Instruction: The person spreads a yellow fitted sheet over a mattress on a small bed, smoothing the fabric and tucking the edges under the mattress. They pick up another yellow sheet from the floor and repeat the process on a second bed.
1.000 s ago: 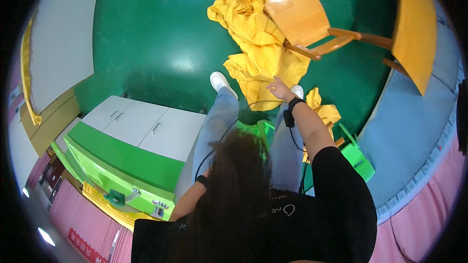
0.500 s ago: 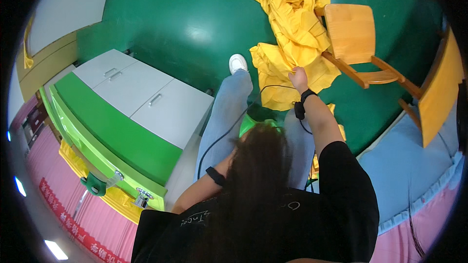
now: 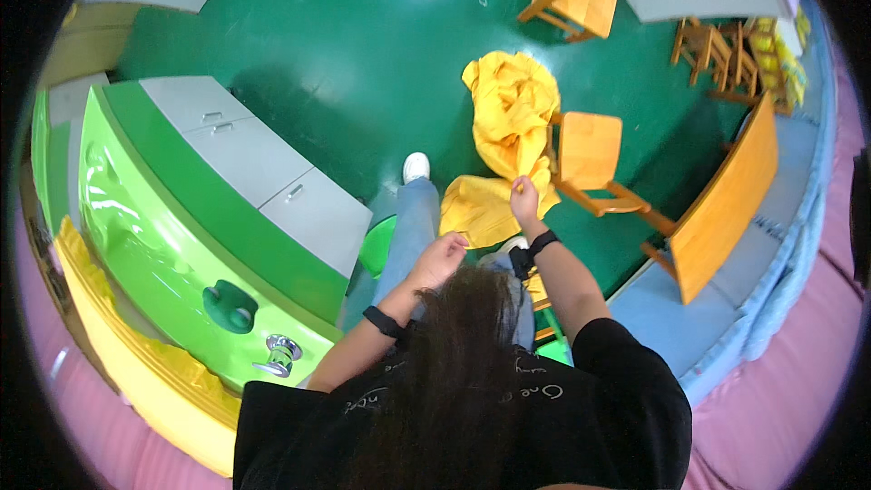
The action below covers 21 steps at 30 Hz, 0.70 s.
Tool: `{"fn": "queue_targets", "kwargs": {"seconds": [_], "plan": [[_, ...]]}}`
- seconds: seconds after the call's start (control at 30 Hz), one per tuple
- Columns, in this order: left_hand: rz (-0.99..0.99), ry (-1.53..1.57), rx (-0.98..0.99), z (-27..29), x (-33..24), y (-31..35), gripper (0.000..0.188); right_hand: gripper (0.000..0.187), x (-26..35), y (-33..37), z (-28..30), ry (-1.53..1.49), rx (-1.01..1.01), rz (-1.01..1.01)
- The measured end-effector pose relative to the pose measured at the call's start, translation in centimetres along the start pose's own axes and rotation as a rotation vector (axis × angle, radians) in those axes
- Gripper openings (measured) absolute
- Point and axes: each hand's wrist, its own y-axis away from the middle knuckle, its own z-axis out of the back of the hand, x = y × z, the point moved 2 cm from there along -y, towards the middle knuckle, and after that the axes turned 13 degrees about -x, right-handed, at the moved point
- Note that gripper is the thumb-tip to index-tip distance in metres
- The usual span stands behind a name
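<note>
A large, crumpled yellow cloth lies in front of me, partly on the floor and against a small wooden chair. My right hand is closed in a pinch on a gathered fold of it, lifted toward me. Lower and to the left, my left hand has its fingers curled together at the cloth's near edge, with a bit of yellow at the fingertips. Dark bands circle both wrists. Beside my left leg, a round green plastic thing shows in part.
On my left runs a green sink trough with a chrome tap, above grey cabinets. To the right stand a tilted wooden board and blue padded bedding. Another wooden chair is farther ahead.
My left hand has come into view from under my hair and now meets the cloth's near edge. The right hand keeps its pinch. The view has shifted, showing more of the room ahead.
</note>
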Motion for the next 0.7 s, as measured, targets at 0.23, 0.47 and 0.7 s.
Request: {"fn": "queue_targets", "kwargs": {"seconds": [0.23, 0.47, 0.7], "plan": [[-0.201, 0.208, -0.281, 6.3, -6.9, -0.2, 0.01, 0.014, 8.9, -0.9, 3.3, 0.204, -0.01, -0.158], [-0.256, 0.224, -0.331, 9.7, -12.8, 1.7, 0.012, 0.024, 13.6, -9.6, 13.7, -0.094, -0.124, -0.363], [-0.354, 0.218, -0.391, 10.7, -17.5, 1.7, 0.013, 0.029, 24.5, -11.1, 23.5, -0.209, -0.107, -0.189]]}}
